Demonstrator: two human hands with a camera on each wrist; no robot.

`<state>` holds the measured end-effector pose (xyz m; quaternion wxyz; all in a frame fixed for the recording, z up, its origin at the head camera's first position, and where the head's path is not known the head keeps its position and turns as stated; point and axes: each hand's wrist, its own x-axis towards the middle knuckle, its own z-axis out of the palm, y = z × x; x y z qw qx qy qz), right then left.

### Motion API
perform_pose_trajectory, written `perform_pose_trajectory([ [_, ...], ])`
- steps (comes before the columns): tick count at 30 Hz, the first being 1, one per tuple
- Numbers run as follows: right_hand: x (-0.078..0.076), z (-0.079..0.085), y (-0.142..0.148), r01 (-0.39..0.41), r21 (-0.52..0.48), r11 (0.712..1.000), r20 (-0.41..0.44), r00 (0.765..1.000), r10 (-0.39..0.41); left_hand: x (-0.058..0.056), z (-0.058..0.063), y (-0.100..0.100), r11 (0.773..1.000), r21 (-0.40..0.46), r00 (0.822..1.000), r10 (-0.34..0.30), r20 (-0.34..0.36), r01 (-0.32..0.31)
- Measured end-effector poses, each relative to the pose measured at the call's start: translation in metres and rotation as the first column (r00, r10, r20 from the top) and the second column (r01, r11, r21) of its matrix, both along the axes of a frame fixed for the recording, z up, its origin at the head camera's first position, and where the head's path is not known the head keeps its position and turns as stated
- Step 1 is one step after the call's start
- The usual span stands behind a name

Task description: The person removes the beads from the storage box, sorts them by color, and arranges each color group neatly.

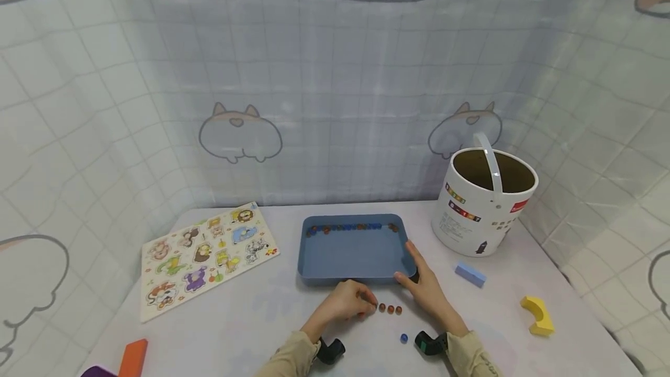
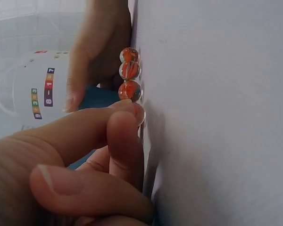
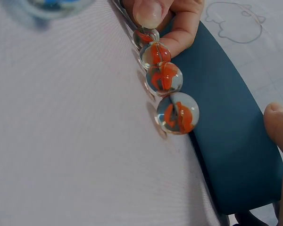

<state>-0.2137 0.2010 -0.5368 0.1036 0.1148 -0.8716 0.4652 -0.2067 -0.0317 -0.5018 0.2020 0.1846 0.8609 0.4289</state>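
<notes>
Clear glass marbles with orange swirls (image 1: 391, 309) form a short row on the table, just in front of the blue tray (image 1: 350, 258). At the row's left end my left hand (image 1: 346, 302) pinches one orange marble (image 2: 139, 113) between its fingertips, partly hiding it. My right hand (image 1: 430, 292) rests at the tray's front right corner, fingers stretched along the side and thumb by the front rim. A blue marble (image 1: 403, 338) lies alone nearer the person. Inside the tray, blue and orange marbles (image 1: 361, 227) line the far wall.
Left of the tray lies an animal puzzle board (image 1: 209, 258). A white bucket (image 1: 466, 220) stands at the back right, with a blue block (image 1: 470, 275) and a yellow arch block (image 1: 539, 316) before it. An orange block (image 1: 133, 358) lies front left.
</notes>
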Motion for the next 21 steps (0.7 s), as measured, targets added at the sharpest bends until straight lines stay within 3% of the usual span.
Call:
perform_pose_trajectory([
  [5, 0.001, 0.000, -0.001, 0.001, -0.009, 1.000, -0.009, 1.000, -0.001, 0.002, 0.004, -0.001, 1.000, 0.023, 1.000, -0.008, 0.021, 0.007],
  [8, 0.000, 0.001, 0.000, -0.008, 0.004, 1.000, -0.015, 1.000, 0.008, 0.001, 0.018, -0.005, 0.998, 0.062, 0.998, -0.021, 0.052, 0.018],
  [11, 0.000, 0.002, 0.001, -0.004, 0.006, 1.000, -0.022, 1.000, 0.004, -0.007, 0.038, -0.006, 0.991, 0.133, 0.997, -0.040, 0.061, 0.032],
  [13, 0.000, 0.003, 0.002, 0.004, 0.001, 1.000, -0.032, 0.999, -0.004, -0.018, 0.052, -0.004, 0.982, 0.188, 0.998, -0.024, 0.058, 0.012],
  [16, 0.000, 0.004, 0.003, 0.006, -0.015, 1.000, -0.030, 1.000, -0.007, -0.041, 0.066, 0.006, 0.962, 0.266, 0.998, 0.053, 0.036, -0.061],
  [21, 0.000, 0.002, -0.001, -0.008, -0.018, 1.000, -0.003, 1.000, 0.008, -0.078, 0.070, 0.030, 0.898, 0.362, 0.967, 0.247, 0.062, -0.252],
])
